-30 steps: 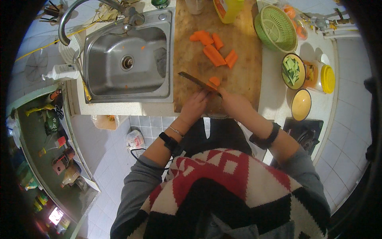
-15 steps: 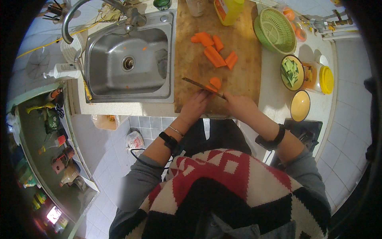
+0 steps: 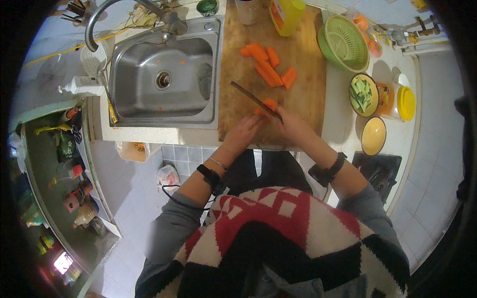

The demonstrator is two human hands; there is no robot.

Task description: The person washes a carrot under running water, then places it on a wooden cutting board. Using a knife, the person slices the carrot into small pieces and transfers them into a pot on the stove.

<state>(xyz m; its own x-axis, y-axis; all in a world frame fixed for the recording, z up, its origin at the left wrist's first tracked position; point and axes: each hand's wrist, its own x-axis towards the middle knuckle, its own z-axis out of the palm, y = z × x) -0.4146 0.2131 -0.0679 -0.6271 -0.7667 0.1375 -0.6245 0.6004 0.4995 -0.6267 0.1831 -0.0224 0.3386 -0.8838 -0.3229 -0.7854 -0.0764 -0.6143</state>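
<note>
On the wooden cutting board (image 3: 310, 64), my right hand (image 3: 293, 126) grips the handle of a kitchen knife (image 3: 246, 92). Its dark blade slants up to the left, across a piece of carrot (image 3: 270, 104). My left hand (image 3: 242, 131) lies just left of the blade, with bent fingertips pressed on the near part of the carrot, mostly hidden by the fingers and knife. Farther up the board rest several thick carrot chunks (image 3: 268, 74).
A steel sink (image 3: 134, 99) adjoins the board on the left. At the board's far end stand a yellow bottle (image 3: 287, 17) and a clear container (image 3: 247, 11). To the right are a green basket (image 3: 343, 43), a bowl of cut green vegetable (image 3: 361, 94) and a yellow bowl (image 3: 373, 135).
The knife and my right hand have shifted slightly, and the blade now crosses the carrot piece that lay beyond it before. My left hand stays at the carrot. The whole view has shifted a little.
</note>
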